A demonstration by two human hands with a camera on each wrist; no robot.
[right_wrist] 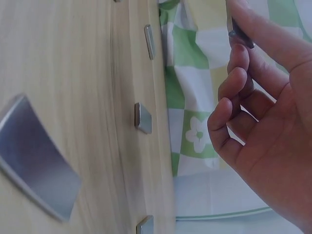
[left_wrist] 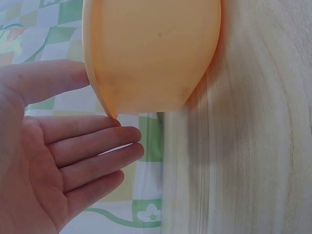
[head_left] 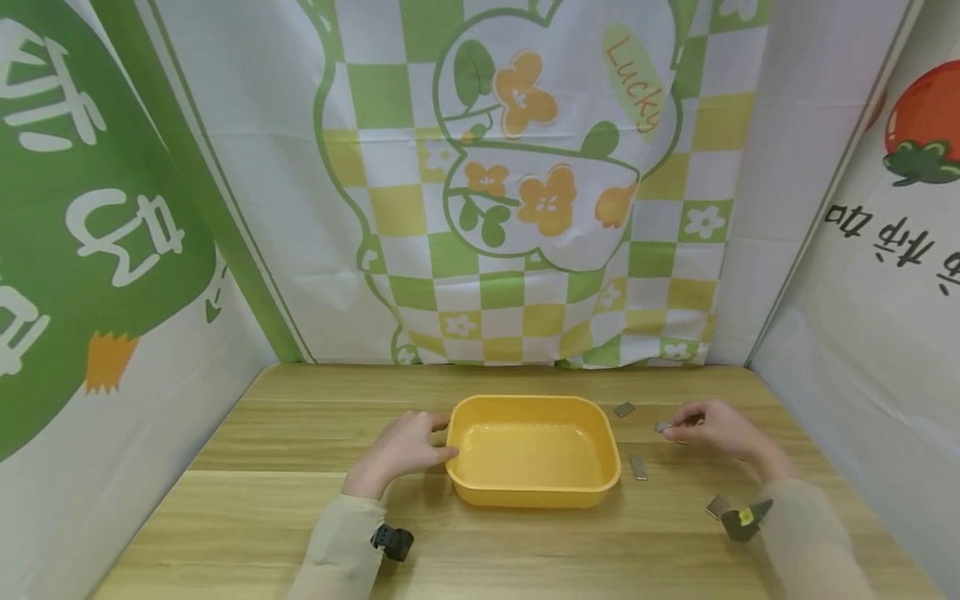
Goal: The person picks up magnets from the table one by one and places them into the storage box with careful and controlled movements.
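Observation:
My right hand [head_left: 720, 429] pinches a small grey metal plate [head_left: 662, 427] between thumb and fingers, to the right of a yellow plastic basin [head_left: 532, 497]. In the right wrist view that held plate [right_wrist: 241, 35] shows edge-on, the other fingers curled loosely. At the basin's left end, my left hand [head_left: 401, 450] touches the rim with thumb and forefinger. Its fingers [left_wrist: 97, 146] are mostly straight in the left wrist view. Similar plates lie on the wood: one behind [head_left: 624, 409], one beside the basin [head_left: 637, 467], and one near the right wrist [head_left: 717, 506].
The wooden table [head_left: 247, 517] meets a checked green and yellow curtain [head_left: 525, 317] at the back. Printed cloths hang at the left [head_left: 105, 208] and right [head_left: 877, 292]. Each wrist wears a dark strapped device. The right wrist view shows a curved plate [right_wrist: 39, 161] up close.

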